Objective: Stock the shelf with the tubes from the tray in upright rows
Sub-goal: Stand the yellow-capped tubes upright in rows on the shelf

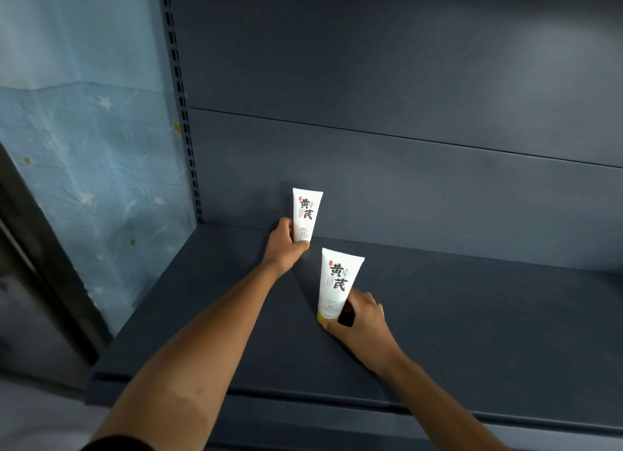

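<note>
Head view: the left hand [285, 239] grips the lower part of a white plastic tube with black lettering [306, 214], held upright near the back panel of the dark blue metal shelf [472, 315]. The right hand [362, 315] grips the yellow-capped base of a second identical white tube [338, 282], upright on the shelf deck, nearer the front and just right of the first.
</note>
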